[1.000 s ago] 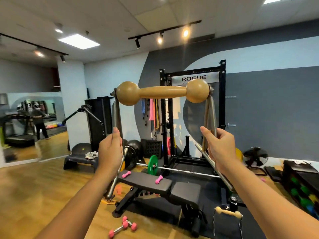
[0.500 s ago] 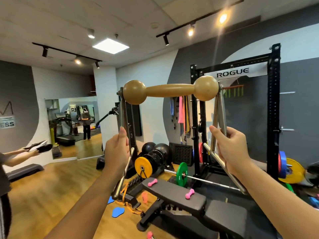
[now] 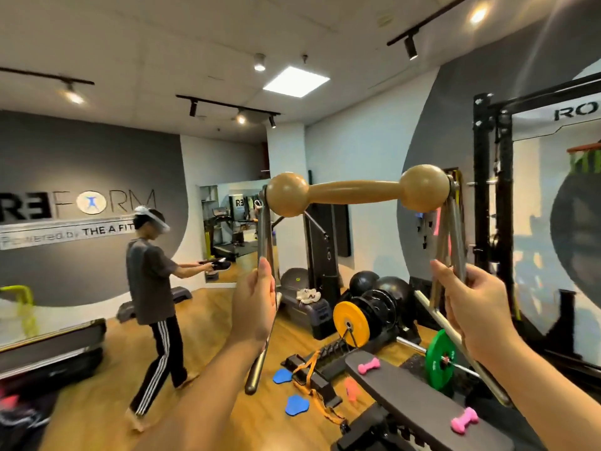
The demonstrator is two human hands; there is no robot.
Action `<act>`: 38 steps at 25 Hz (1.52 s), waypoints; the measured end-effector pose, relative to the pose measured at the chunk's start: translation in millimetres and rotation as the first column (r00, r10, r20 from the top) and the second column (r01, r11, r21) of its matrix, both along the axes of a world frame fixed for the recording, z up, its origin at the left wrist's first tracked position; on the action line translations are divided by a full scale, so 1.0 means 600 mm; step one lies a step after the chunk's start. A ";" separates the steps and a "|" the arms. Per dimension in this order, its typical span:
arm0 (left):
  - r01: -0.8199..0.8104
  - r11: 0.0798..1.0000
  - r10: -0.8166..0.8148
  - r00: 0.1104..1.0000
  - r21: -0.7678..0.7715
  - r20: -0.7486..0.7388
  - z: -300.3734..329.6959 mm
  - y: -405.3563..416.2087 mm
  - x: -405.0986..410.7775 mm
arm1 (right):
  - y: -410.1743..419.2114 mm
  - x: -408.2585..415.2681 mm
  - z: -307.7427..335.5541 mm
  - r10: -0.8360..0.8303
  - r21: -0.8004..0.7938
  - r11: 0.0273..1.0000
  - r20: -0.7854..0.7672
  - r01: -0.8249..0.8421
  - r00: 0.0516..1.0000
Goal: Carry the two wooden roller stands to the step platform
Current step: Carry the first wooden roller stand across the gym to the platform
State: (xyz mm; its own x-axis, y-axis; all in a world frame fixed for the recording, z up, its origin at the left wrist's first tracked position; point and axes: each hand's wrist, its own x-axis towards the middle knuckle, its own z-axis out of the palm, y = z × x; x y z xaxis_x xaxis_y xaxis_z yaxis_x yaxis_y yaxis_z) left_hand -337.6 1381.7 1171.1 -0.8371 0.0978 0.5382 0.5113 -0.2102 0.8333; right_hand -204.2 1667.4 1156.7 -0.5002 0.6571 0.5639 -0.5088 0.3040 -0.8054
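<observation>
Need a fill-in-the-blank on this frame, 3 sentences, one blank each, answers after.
1. The left hand and the right hand each grip a ____ leg of the roller stand.
2. The weight plate beside the black plates is ____ in colour.
3. Two small ____ dumbbells lie on the black bench.

Missing words: metal; yellow; pink

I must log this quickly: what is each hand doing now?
Left hand: closed on the roller stand's left metal legs.
Right hand: closed on its right legs.
</observation>
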 end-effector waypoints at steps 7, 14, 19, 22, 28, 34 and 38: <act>-0.288 0.957 0.285 0.957 0.047 0.053 -0.016 -0.023 -0.113 | 0.019 -0.244 0.004 0.255 0.017 0.966 0.062 -0.257 0.965; -0.578 0.816 0.574 0.814 0.020 0.094 -0.041 -0.130 -0.205 | -0.084 -0.480 -0.013 0.487 0.032 0.868 0.134 -0.495 0.863; -0.651 0.759 0.648 0.757 0.020 0.080 -0.047 -0.267 -0.333 | -0.228 -0.671 -0.021 0.598 -0.015 0.798 0.143 -0.603 0.788; -0.683 0.730 0.681 0.728 0.004 0.079 -0.042 -0.359 -0.435 | -0.320 -0.786 -0.016 0.620 -0.031 0.782 0.133 -0.622 0.773; -0.740 0.673 0.740 0.672 -0.013 0.042 -0.005 -0.525 -0.660 | -0.487 -1.019 0.020 0.656 -0.039 0.754 0.098 -0.655 0.749; -0.739 0.673 0.738 0.673 -0.019 -0.038 0.019 -0.606 -0.873 | -0.578 -1.245 0.034 0.664 -0.052 0.748 0.066 -0.662 0.745; -0.714 0.700 0.713 0.697 0.017 -0.076 0.026 -0.622 -1.028 | -0.604 -1.425 0.038 0.687 -0.055 0.726 0.004 -0.686 0.727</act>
